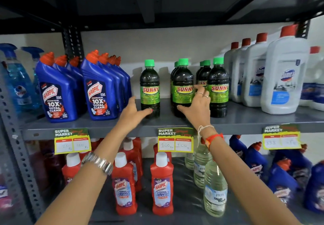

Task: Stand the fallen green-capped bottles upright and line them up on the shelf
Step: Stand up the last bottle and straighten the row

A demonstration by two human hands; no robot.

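Observation:
Several dark bottles with green caps and "SUNNY" labels stand upright on the grey shelf [245,119]. One bottle [150,86] stands alone to the left. A second front bottle [182,88] has others behind it, and a third front bottle [218,86] leads another row at the right. My left hand [132,112] is open, its thumb tip touching the base of the lone bottle. My right hand [198,103] is spread open against the right side of the middle bottle, fingers reaching between the two rows. No bottle is seen lying down.
Blue Harpic bottles [98,91] stand close to the left, white red-capped jugs [284,77] to the right. A dark shelf runs overhead. Price tags [175,139] hang on the shelf edge. Red Harpic bottles [162,186] and clear bottles [214,188] fill the shelf below.

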